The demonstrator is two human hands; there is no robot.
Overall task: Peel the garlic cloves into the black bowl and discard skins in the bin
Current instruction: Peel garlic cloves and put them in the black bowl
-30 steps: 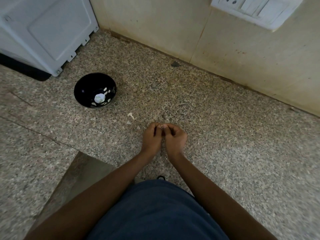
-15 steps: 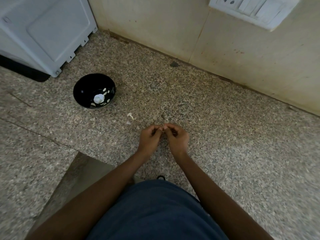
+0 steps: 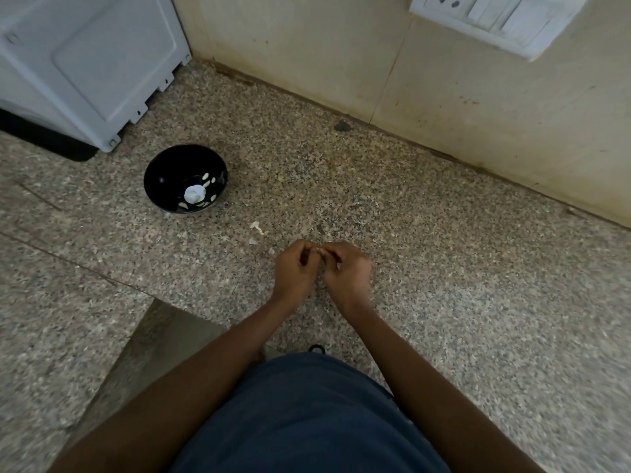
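granite table [image 3: 444, 285]: left hand [image 3: 295, 271] and right hand [image 3: 348, 273] both pinch 1 garlic clove [image 3: 321, 250]; black bowl [image 3: 164, 175] well apart.

Scene dimly and evenly lit; soft daylight-like tone, source not seen. No hard shadows cast; faint shade noted under the black bowl [image 3: 185, 178] and beneath the white appliance [image 3: 85, 66] at far left. Small glint seen on the bowl's inner wall. Granite counter [image 3: 444, 268] rendered sharp at centre, smeared toward near corners. Strong wide-angle bending observed along the wall [image 3: 341, 56] base. Right hand [image 3: 348, 271] slightly motion-blurred.
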